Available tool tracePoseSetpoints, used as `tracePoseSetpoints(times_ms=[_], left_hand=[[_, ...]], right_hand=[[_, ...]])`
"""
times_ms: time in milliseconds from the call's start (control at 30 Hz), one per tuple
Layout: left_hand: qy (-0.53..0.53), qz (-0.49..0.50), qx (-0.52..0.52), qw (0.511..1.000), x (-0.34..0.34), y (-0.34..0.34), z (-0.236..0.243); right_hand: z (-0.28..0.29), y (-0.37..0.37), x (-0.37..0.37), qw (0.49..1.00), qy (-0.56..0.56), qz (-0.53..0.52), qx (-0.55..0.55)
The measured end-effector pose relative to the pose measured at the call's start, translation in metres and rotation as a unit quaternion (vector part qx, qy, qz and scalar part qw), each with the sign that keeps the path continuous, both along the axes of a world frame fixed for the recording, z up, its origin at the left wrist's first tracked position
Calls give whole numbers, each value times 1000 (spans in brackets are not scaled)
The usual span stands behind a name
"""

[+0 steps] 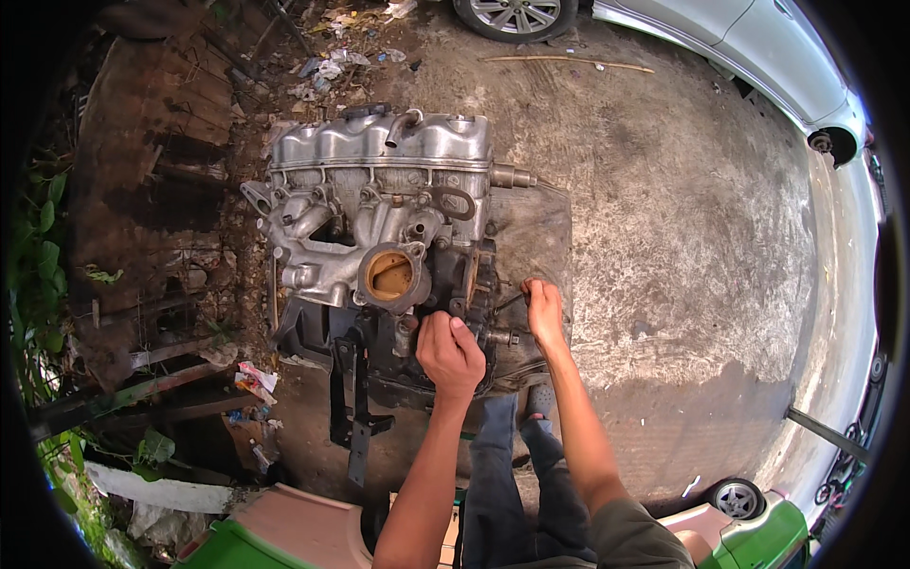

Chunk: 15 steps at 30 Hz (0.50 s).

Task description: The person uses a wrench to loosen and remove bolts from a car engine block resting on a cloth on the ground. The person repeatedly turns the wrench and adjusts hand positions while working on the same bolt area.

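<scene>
A car engine [379,171] stands in front of me, with a ribbed silver valve cover on top. Its cast intake manifold [327,261] ends in a round, brown-stained opening facing me. My left hand [450,356] is closed against the dark lower block, just below that opening; its curled fingers hide whatever they hold. At the engine's right side my right hand [543,308] pinches the outer end of a thin dark rod-like tool [510,302]. The tool's other end reaches in beside the block, and its exact kind cannot be made out. A black metal bracket [355,408] juts toward me on the left.
A pulley-like shaft end [507,338] sticks out at the engine's lower right. Wooden boards [161,123] and litter lie along the left. A silver car [730,47] stands at the far right, on concrete [682,256]. A green and pink vehicle [294,526] is behind my legs.
</scene>
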State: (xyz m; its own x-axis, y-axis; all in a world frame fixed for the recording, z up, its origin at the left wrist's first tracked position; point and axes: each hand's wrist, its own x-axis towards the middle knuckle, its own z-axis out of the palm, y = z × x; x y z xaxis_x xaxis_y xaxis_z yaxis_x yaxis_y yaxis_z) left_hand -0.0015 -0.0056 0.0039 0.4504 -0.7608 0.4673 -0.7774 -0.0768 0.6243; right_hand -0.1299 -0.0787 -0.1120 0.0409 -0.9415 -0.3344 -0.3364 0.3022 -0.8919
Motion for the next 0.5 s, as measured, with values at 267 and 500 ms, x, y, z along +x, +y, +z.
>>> tracePoseSetpoints(times_ms=[267,500], left_hand=[[-2,-4,17,1000,0,2,0],[-7,-8,7,1000,1,1,1]], right_hand=[[-5,-32,6,967,-175,-46,180],[18,-39,15,949,-203,-89,226]])
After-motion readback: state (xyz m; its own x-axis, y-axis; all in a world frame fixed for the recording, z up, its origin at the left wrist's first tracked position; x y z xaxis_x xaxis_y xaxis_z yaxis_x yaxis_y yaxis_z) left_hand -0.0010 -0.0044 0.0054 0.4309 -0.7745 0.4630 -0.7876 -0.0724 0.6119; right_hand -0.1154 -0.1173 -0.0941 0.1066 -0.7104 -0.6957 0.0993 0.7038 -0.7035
